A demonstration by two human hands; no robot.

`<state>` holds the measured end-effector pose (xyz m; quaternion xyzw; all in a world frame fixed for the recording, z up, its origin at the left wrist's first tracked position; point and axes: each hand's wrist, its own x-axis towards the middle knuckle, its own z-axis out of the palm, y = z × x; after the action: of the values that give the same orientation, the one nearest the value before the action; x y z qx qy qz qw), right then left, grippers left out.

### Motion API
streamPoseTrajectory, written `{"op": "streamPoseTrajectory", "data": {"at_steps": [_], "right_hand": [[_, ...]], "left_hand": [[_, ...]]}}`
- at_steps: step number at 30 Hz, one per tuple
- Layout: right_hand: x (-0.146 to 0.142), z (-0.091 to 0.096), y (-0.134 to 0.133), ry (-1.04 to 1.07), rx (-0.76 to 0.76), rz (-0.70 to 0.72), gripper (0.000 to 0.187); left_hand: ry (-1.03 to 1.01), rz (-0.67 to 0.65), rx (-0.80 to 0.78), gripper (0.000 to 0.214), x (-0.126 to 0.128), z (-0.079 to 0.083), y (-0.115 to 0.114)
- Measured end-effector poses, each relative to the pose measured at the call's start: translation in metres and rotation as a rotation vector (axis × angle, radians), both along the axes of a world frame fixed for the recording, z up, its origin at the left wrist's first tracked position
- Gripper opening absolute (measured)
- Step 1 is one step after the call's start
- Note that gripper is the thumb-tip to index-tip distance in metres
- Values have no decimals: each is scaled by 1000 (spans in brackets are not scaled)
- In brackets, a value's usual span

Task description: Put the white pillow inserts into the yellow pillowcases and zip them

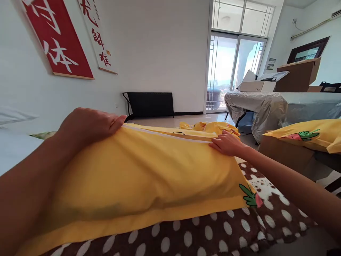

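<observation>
Left grip (92, 124): centre left of the frame, a bare hand curled over the far edge of the yellow pillow (149, 170), fingers folded down and holding the cloth.
Right grip (226, 143): right of centre, fingers nearly flat and loose on the same far edge, pressing rather than clasping.
Pillow's place: middle of the frame, lying flat on the spotted blanket (213, 231), with a carrot print at its lower right corner.
White strip (165, 135): runs along the far edge between the two hands.
Crumpled yellow cloth (205, 127): just behind the pillow.
Second pillow (306, 137): far right, resting on a cardboard box (285, 153).
Red banner (58, 39): upper left wall.
Covered desk (266, 103): upper right, under a silver sheet.
</observation>
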<state>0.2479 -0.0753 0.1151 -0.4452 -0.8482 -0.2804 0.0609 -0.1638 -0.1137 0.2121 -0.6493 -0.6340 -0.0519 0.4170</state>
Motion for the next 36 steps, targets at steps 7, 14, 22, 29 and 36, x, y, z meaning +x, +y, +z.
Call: {"op": "streamPoseTrajectory", "data": {"at_steps": [7, 14, 22, 29, 36], "right_hand": [[11, 32, 24, 236, 298, -192, 42], [13, 12, 32, 229, -33, -156, 35], [28, 20, 44, 781, -502, 99, 38], [39, -55, 81, 1089, -667, -267, 55], [0, -96, 70, 1143, -738, -11, 45]], "left_hand": [[-23, -85, 93, 69, 2, -3, 7], [-33, -62, 45, 69, 4, -12, 18], [-167, 0, -117, 52, -8, -35, 29], [-560, -48, -556, 44, -21, -108, 19], [-831, -172, -609, 53, -39, -118, -33]]}}
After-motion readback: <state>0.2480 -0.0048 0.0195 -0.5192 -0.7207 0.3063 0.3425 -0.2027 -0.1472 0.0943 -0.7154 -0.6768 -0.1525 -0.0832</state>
